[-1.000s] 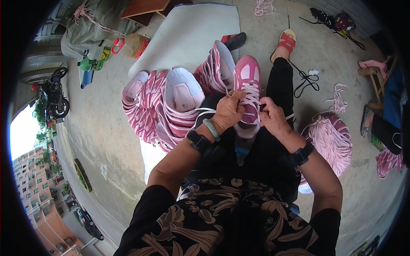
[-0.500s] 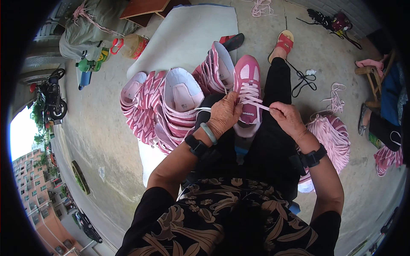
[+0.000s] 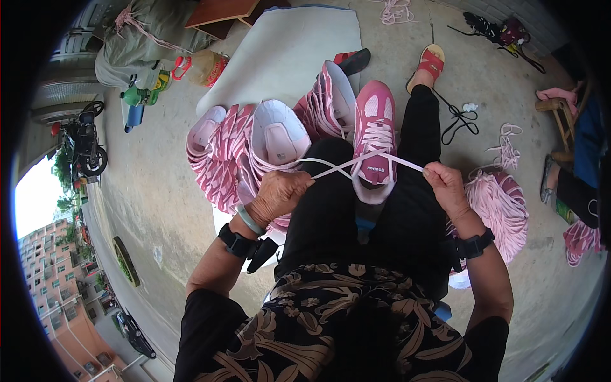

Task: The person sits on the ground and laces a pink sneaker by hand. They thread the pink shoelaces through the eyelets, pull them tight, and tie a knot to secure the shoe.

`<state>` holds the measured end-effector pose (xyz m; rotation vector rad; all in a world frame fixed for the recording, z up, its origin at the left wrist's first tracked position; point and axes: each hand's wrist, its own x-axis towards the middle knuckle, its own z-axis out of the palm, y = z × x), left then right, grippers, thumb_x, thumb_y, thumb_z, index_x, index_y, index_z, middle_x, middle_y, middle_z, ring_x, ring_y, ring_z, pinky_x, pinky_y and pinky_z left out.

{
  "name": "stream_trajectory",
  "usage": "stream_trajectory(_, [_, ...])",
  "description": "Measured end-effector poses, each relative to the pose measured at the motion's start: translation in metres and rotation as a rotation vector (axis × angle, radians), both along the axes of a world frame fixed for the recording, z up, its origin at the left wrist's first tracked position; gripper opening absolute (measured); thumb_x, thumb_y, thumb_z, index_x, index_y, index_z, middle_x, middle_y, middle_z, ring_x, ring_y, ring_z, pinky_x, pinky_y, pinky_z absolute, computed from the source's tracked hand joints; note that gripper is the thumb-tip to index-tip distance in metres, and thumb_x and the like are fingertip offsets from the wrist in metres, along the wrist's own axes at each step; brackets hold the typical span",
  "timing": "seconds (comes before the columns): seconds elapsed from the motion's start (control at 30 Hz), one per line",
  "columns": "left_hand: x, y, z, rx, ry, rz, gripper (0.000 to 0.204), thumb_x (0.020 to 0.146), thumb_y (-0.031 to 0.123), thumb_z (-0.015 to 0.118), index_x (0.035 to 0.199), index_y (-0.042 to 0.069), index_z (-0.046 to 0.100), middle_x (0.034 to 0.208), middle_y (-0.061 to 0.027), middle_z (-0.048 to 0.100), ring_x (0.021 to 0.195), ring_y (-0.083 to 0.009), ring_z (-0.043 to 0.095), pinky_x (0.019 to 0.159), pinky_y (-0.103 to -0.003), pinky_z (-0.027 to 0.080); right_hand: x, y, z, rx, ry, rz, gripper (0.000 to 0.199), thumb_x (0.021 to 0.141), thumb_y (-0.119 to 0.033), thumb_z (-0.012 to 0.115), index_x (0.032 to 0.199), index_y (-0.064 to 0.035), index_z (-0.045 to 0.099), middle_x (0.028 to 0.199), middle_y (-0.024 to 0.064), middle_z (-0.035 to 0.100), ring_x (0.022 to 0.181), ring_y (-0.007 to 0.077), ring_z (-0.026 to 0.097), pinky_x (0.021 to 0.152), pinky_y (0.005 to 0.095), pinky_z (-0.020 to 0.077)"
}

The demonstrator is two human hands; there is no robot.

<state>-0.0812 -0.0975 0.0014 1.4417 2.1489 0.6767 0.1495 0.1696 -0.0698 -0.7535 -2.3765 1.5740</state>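
Note:
A pink and white sneaker (image 3: 369,95) rests on my lap between my black-trousered legs, toe pointing away. Its pale pink shoelace (image 3: 405,162) is threaded through the upper eyelets. My left hand (image 3: 283,193), closed left of the shoe, pinches one lace end. On the other side my right hand (image 3: 445,186) grips the opposite end between thumb and fingers. Both strands stretch tight and meet over the tongue (image 3: 374,170), near the shoe's opening. A looser white strand curves from the tongue toward the left stack of shoe uppers (image 3: 278,130).
More stacked uppers (image 3: 328,102) lean left of the shoe. At my right sits a bundle of pink laced pieces (image 3: 499,204). Loose laces (image 3: 506,149) and a black cord (image 3: 459,121) lie on concrete. Bottles (image 3: 210,69) stand beside a pale sheet (image 3: 286,44). Another person sits far right.
My left hand has moved away from the shoe, down and to the left, drawing its lace end out. My right hand has shifted slightly right and down, still gripping its end.

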Motion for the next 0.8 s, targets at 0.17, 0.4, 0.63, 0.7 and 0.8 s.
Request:
stream_trajectory(0.17, [-0.002,-0.014,0.001,-0.007,-0.038,-0.005,0.014,0.084,0.017,0.055,0.077,0.006,0.059,0.061,-0.0107,0.055,0.060,-0.0298,0.058,0.052,-0.035,0.045,0.003,0.009,0.009,-0.063,-0.010,0.011,0.006,0.082,-0.005,0.059,0.079,0.0001,0.057,0.064,-0.0019,0.048,0.061,0.0058,0.042,0.057,0.0197,0.0377])
stream_trajectory(0.4, [-0.016,-0.014,0.009,-0.042,-0.368,0.132,0.006,0.084,0.009,0.057,0.086,0.004,0.057,0.060,-0.0034,0.053,0.054,-0.0129,0.053,0.050,-0.026,0.042,0.012,0.016,0.025,0.024,-0.244,0.061,0.009,0.078,-0.008,0.062,0.083,-0.0026,0.057,0.060,0.0073,0.051,0.053,0.0120,0.047,0.050,0.0263,0.0398])
stream_trajectory(0.63, [-0.067,-0.049,0.024,0.083,0.191,0.011,0.018,0.080,0.006,0.059,0.097,0.007,0.058,0.068,-0.0072,0.060,0.057,-0.0191,0.058,0.052,-0.029,0.046,0.066,0.051,0.041,0.844,-0.106,0.299,0.016,0.074,-0.002,0.058,0.089,-0.0028,0.054,0.077,0.0142,0.058,0.061,0.0319,0.057,0.052,0.0386,0.0459])
stream_trajectory(0.7, [-0.089,-0.075,0.026,0.013,0.482,-0.036,0.018,0.079,0.011,0.059,0.097,0.010,0.058,0.066,-0.0079,0.059,0.055,-0.0266,0.058,0.048,-0.034,0.045,0.100,0.072,0.046,0.930,-0.142,0.309,0.017,0.074,-0.001,0.056,0.091,-0.0021,0.055,0.075,0.0144,0.057,0.059,0.0312,0.057,0.051,0.0386,0.0457])
stream_trajectory(0.8, [-0.126,-0.117,0.030,-0.151,0.718,0.101,0.012,0.079,0.013,0.057,0.091,0.011,0.058,0.068,-0.0099,0.059,0.058,-0.0309,0.058,0.047,-0.037,0.045,0.152,0.112,0.049,1.034,-0.201,0.224,0.019,0.075,0.001,0.052,0.094,-0.0015,0.055,0.076,0.0157,0.057,0.060,0.0317,0.057,0.052,0.0380,0.0463])
